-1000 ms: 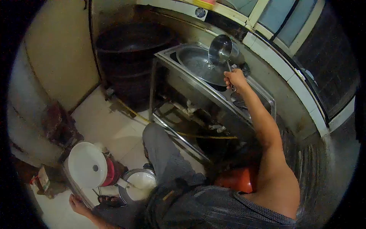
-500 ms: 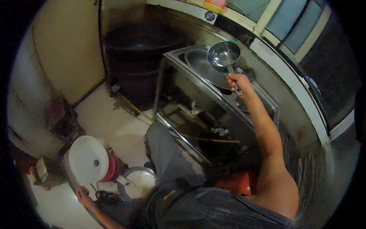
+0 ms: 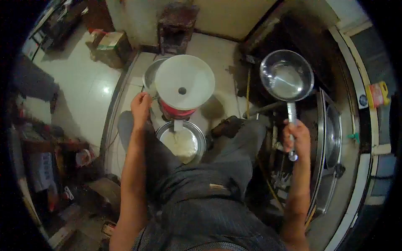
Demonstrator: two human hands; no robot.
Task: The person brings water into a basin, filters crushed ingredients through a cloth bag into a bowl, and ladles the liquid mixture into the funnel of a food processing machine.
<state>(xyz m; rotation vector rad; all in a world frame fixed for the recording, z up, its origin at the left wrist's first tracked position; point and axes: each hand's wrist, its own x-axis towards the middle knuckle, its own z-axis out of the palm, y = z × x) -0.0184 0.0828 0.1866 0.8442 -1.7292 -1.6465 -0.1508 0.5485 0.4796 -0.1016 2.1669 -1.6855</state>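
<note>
My right hand [image 3: 297, 137] is wrapped round the handle of a shiny steel ladle-like pan [image 3: 287, 76], held up at the right with some liquid seemingly in its bowl. At the left, my left hand [image 3: 141, 104] has its fingers closed beside a white round hopper [image 3: 184, 79]; what they hold, if anything, is hidden. The hopper has a dark central hole and sits on a red machine [image 3: 178, 112]. Below its white spout [image 3: 178, 125] stands a steel bowl [image 3: 202, 142] with pale, creamy contents.
A steel sink stand [image 3: 321, 146] runs along the right side. Behind the hopper is another metal bowl [image 3: 149, 75]. A cardboard box [image 3: 113, 47] stands on the floor at the upper left. Cluttered shelves [image 3: 54, 146] line the left, and a yellow container [image 3: 379, 94] is at the far right.
The view has turned from the sink towards the hopper. My right hand has brought the pan away from the sink basin. My left hand has come up beside the hopper.
</note>
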